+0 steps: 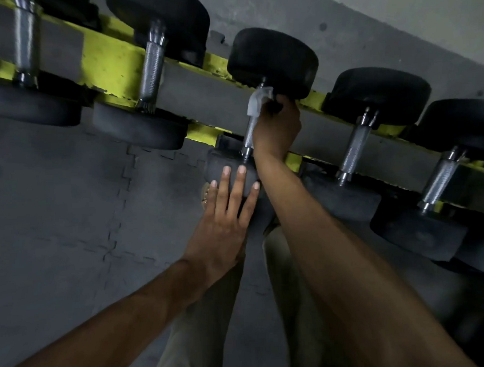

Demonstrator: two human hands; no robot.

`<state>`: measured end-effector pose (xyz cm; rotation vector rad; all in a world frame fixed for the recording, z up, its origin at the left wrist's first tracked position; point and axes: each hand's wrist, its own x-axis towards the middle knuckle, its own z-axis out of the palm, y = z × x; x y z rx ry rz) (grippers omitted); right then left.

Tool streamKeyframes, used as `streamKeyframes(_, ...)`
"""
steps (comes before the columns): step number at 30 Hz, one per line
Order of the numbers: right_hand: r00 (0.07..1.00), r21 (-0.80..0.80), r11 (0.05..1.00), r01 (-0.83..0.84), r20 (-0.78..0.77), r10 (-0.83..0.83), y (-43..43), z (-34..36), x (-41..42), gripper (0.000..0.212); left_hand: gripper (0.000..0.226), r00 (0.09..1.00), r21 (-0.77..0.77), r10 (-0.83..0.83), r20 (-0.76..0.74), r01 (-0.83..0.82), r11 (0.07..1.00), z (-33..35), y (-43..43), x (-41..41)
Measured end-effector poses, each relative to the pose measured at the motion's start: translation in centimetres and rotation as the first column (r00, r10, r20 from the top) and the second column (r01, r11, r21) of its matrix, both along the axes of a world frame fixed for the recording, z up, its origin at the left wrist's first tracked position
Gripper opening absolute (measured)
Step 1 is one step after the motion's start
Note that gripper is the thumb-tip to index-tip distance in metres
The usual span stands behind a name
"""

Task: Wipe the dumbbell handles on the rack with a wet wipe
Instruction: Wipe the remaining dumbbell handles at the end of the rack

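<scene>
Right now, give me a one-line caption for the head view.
Right hand holds a wet wipe on a dumbbell handle; left hand rests flat on its near end.

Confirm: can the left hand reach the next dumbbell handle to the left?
Probably yes. The left hand lies open on the dumbbell head, holding nothing, and that handle sits bare with nothing across it.

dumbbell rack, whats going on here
A person is cleaning dumbbells on a yellow rack. The right hand grips a wet wipe round the far end of the middle dumbbell's handle. The left hand rests with straight fingers on that dumbbell's near head. The other dumbbells on either side lie untouched.
</scene>
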<state>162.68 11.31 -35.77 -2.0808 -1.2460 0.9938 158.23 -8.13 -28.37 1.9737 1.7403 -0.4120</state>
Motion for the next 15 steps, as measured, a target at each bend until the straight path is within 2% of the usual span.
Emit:
streamKeyframes(2,0.984,0.082,0.991,-0.109,0.15,0.096,-0.2,0.5,0.1,0.017,0.101,1.0,-0.005,0.003,-0.005,-0.003,1.0,0.0,0.0,0.0)
streamKeyframes(4,0.928,0.129,0.951,-0.282,0.289,0.236,-0.6,0.8,0.2,0.017,0.104,1.0,-0.005,0.014,-0.009,-0.014,1.0,0.0,-0.1,0.0)
streamKeyframes(6,0.805,0.153,0.844,-0.513,0.426,0.412,-0.8,0.7,0.3,0.02,0.107,1.0,-0.006,0.029,-0.011,-0.029,1.0,-0.1,-0.1,0.2)
streamKeyframes(8,0.644,0.126,0.71,-0.692,0.552,0.53,-0.3,0.6,0.9,0.028,0.105,0.999,-0.012,0.041,-0.013,-0.042,0.999,-0.2,-0.1,0.3)
streamKeyframes(11,0.402,-0.001,0.559,-0.829,0.693,0.598,1.2,0.5,2.3,0.032,0.092,0.999,0.006,0.039,-0.025,-0.039,0.999,-0.1,0.0,0.5)
streamKeyframes(12,0.322,-0.069,0.491,-0.869,0.674,0.665,1.2,0.9,2.8,0.029,0.087,0.999,0.008,0.034,-0.029,-0.034,0.999,0.0,0.0,0.6)
streamKeyframes(13,0.206,-0.146,0.376,-0.915,0.631,0.748,1.1,1.4,3.0,0.024,0.084,0.999,0.004,0.028,-0.035,-0.028,1.0,0.1,0.1,0.6)
streamKeyframes(15,-0.084,-0.283,0.064,-0.957,0.482,0.872,0.9,2.2,3.2,0.018,0.081,0.999,-0.008,0.025,-0.043,-0.025,1.0,0.2,0.2,0.7)
